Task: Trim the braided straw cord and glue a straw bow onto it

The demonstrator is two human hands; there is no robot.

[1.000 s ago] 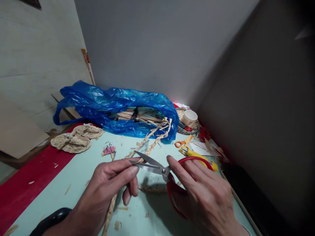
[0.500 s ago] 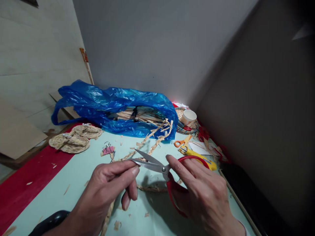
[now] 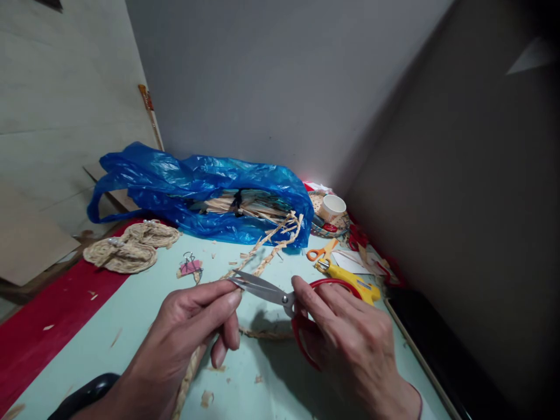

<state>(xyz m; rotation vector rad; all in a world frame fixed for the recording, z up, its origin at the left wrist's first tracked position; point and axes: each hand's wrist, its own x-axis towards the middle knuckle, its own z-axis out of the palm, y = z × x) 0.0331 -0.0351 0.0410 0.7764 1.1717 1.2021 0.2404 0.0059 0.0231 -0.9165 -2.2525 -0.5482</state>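
My right hand [image 3: 350,332] grips red-handled scissors [image 3: 262,289], with its fingers through the loops. The blades are nearly together, and their tips lie at the fingertips of my left hand [image 3: 196,321]. My left thumb and forefinger are pinched together. A braided straw cord [image 3: 188,382] runs up from the lower edge into that hand; the exact spot it pinches is hidden. Behind the blades, more straw braid [image 3: 275,251] stretches toward a blue plastic bag [image 3: 210,224]. A binder clip [image 3: 190,267] with a pink piece sits on a braid end beyond my left hand.
Two coiled straw pieces [image 3: 122,256] with pearl-like beads lie at left. On the right are orange-handled scissors [image 3: 315,254], a yellow glue gun [image 3: 350,279], a basket with a white cup [image 3: 333,205], and a dark flat object [image 3: 429,338]. Straw scraps dot the pale green tabletop [image 3: 144,309].
The scissor blades have swung from apart to nearly together at my left fingertips. Both hands keep their grip, and the whole view has shifted slightly.
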